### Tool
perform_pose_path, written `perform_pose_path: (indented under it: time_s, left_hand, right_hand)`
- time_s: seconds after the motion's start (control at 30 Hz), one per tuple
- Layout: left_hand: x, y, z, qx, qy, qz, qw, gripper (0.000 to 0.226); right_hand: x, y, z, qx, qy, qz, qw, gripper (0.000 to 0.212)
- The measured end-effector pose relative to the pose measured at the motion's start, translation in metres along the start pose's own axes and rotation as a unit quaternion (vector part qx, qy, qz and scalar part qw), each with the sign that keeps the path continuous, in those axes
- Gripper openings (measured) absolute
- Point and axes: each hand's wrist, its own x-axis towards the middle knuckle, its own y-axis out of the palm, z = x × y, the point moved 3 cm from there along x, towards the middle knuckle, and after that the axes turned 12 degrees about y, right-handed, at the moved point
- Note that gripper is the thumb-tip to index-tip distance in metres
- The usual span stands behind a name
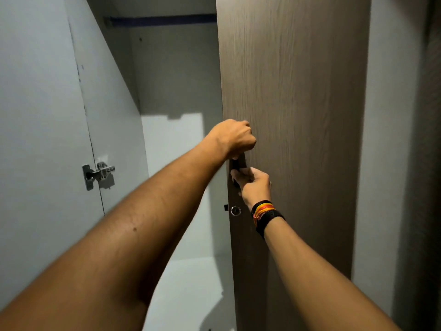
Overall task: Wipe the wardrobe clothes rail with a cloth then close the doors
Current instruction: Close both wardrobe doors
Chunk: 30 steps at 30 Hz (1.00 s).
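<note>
The wardrobe stands open on its left half. Its dark clothes rail [164, 20] runs across the top of the white interior. The right door [293, 91], brown wood grain, faces me. My left hand [235, 137] is clenched on the upper end of the door's dark handle [236, 164] at the door's left edge. My right hand [254, 186], with bracelets at the wrist, grips the same handle just below. No cloth is visible in either hand.
The left door [35, 139], white inside, swings out toward me on the left, held by a metal hinge [99, 174]. A round lock [235, 210] sits below the handle. A pale wall [386, 139] and a dark curtain [424, 163] stand on the right.
</note>
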Motion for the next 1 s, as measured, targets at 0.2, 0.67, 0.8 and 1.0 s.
perform_pose_path:
  time_s: [0.2, 0.67, 0.8, 1.0]
  left_hand:
    - [-0.03, 0.017, -0.027, -0.053, -0.124, -0.106, 0.985, 0.073]
    - [-0.185, 0.022, -0.057, -0.2, -0.488, -0.264, 0.808, 0.067]
    - [-0.258, 0.007, -0.034, -0.195, -0.59, -0.289, 0.729, 0.068]
    - [-0.367, -0.015, -0.026, -0.129, -0.671, -0.366, 0.632, 0.067]
  right_hand:
    - [-0.031, 0.0, 0.008, -0.151, -0.089, -0.109, 0.978, 0.011]
    - [-0.104, 0.017, 0.121, -0.461, -0.413, -0.073, 0.782, 0.061]
    - [-0.153, 0.071, 0.192, -0.418, -0.526, -0.024, 0.741, 0.054]
    - [-0.263, 0.155, 0.261, -0.316, -0.648, 0.05, 0.691, 0.049]
